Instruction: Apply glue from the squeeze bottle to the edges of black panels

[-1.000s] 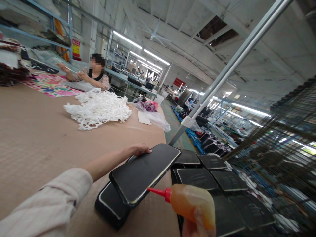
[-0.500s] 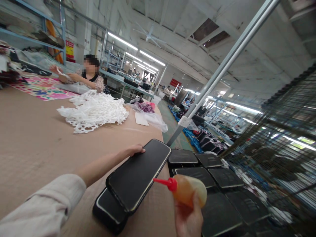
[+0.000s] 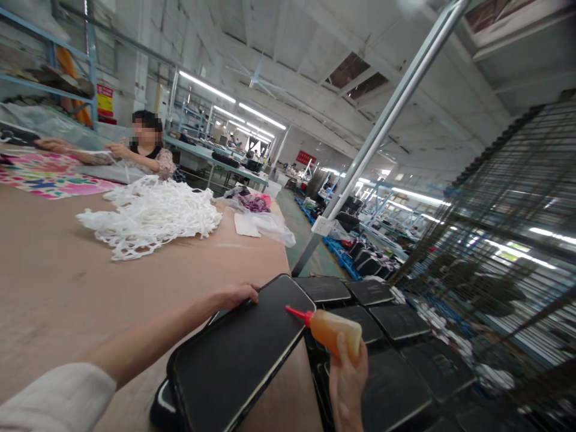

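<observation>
My left hand (image 3: 234, 295) grips the far edge of a flat black panel (image 3: 238, 354) with a pale rim, holding it tilted over a second black panel (image 3: 158, 408) on the brown table (image 3: 58, 282). My right hand (image 3: 346, 384) is closed round an orange squeeze bottle (image 3: 335, 331). Its red nozzle (image 3: 294, 314) points at the right edge of the held panel, close to it; whether it touches I cannot tell.
Several more black panels (image 3: 373, 318) lie spread on a lower surface to the right. A heap of white cord (image 3: 153, 213) and plastic bags (image 3: 263, 219) sit farther along the table. Another person (image 3: 144, 147) works at its far end. A wire rack (image 3: 508, 240) stands right, beside a slanted metal pole (image 3: 382, 132).
My right hand has brought the bottle up and to the left, with the nozzle now at the held panel's right edge. The camera has swung; the panel sits lower and nearer in view.
</observation>
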`<state>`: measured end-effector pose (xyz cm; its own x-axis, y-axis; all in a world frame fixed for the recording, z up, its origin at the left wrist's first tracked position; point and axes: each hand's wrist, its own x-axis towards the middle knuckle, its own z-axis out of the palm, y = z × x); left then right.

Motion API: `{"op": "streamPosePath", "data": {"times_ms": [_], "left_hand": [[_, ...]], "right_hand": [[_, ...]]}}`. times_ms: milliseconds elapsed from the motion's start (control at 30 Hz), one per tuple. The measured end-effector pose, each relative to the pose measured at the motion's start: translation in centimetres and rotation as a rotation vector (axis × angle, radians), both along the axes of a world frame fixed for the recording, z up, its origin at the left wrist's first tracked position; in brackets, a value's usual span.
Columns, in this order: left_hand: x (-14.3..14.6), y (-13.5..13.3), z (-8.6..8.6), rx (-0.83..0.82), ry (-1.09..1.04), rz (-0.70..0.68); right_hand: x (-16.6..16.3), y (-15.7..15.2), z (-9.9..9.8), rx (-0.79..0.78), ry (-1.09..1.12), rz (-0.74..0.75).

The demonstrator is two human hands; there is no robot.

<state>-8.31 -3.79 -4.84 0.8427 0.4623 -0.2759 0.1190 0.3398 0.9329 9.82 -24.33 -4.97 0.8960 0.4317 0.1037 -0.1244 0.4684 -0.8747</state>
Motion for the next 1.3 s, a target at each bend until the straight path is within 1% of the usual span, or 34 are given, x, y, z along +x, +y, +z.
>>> {"op": "streamPosePath", "data": {"times_ms": [67, 133, 200, 233, 267, 300, 367, 433, 467, 500, 533, 567, 667, 700, 733, 767, 800, 867, 900, 933, 1000, 1033, 1067, 1200, 1233, 1267, 1300], "left_hand": [[0.1, 0.3, 0.1, -0.009, 0.0, 0.009], [0.2, 0.8, 0.1, -0.018, 0.012, 0.04], [0.3, 1.2, 0.3, -0.017, 0.014, 0.06], [0.3, 1.2, 0.5, -0.013, 0.009, 0.063], [0.3, 1.3, 0.7, -0.007, 0.003, 0.063], [0.3, 1.2, 0.9, -0.002, -0.003, 0.061], [0.3, 0.9, 1.3, 0.004, -0.013, 0.042], [0.4, 0.5, 1.5, 0.002, -0.03, 0.008], [0.5, 0.3, 1.4, -0.001, -0.042, -0.007], [0.6, 0.2, 1.3, -0.003, -0.058, -0.019], [0.8, 0.1, 1.1, -0.004, -0.075, -0.029], [0.9, 0.2, 1.0, -0.003, -0.089, -0.032], [1.2, 0.4, 0.7, 0.016, -0.091, -0.02], [1.2, 0.4, 0.8, 0.021, -0.08, -0.014], [1.2, 0.4, 0.9, 0.024, -0.068, -0.01], [1.2, 0.4, 1.1, 0.025, -0.057, -0.012], [1.2, 0.2, 1.4, 0.026, -0.053, -0.015], [1.1, -0.2, 1.9, 0.023, -0.057, -0.03], [1.1, -0.4, 2.2, 0.02, -0.062, -0.042], [1.0, -0.6, 2.4, 0.015, -0.067, -0.056], [1.0, -0.7, 2.6, 0.004, -0.074, -0.076], [1.1, -0.6, 2.5, -0.001, -0.073, -0.078], [1.1, -0.5, 2.5, -0.003, -0.074, -0.068], [1.3, 0.3, 1.9, -0.005, -0.035, -0.014], [1.4, 0.4, 1.9, -0.004, -0.025, -0.013], [1.4, 0.5, 1.9, -0.001, -0.018, -0.019], [1.5, 0.4, 2.0, 0.0, -0.015, -0.033]], "right_hand": [[-1.6, -1.1, -1.9, -0.032, -0.028, 0.062], [-3.6, -2.2, -3.9, -0.105, -0.12, 0.155], [-5.1, -2.9, -5.0, -0.174, -0.199, 0.191], [-5.4, -2.9, -5.0, -0.175, -0.21, 0.183], [-5.4, -2.7, -4.5, -0.155, -0.198, 0.164], [-5.0, -2.3, -3.6, -0.115, -0.167, 0.133], [-3.5, -1.0, -1.2, -0.027, -0.081, 0.057], [-1.6, 0.3, 1.0, 0.019, -0.047, -0.038], [-1.0, 0.8, 1.6, 0.025, -0.043, -0.067], [-0.7, 1.1, 1.8, 0.023, -0.048, -0.081], [-0.8, 1.2, 1.5, 0.012, -0.056, -0.08], [-1.2, 1.0, 0.8, -0.003, -0.062, -0.066], [-4.2, -0.3, -2.5, -0.088, -0.111, 0.039], [-5.3, -0.8, -3.5, -0.134, -0.158, 0.082], [-6.1, -1.2, -4.2, -0.158, -0.199, 0.113], [-6.5, -1.4, -4.3, -0.171, -0.232, 0.133], [-6.5, -1.4, -4.0, -0.17, -0.255, 0.14], [-5.2, -0.9, -2.2, -0.133, -0.251, 0.095], [-4.1, -0.5, -1.0, -0.114, -0.238, 0.058], [-2.9, -0.1, 0.1, -0.093, -0.213, -0.028], [-1.0, 0.5, 1.5, -0.065, -0.186, -0.097], [-0.6, 0.5, 1.6, -0.061, -0.171, -0.105], [-0.6, 0.3, 1.3, -0.066, -0.157, -0.085], [-3.4, -1.7, -2.0, -0.099, -0.108, 0.124], [-3.9, -2.2, -2.5, -0.101, -0.105, 0.156], [-4.1, -2.5, -2.6, -0.097, -0.101, 0.154], [-3.8, -2.6, -2.2, -0.085, -0.093, 0.123]]}}
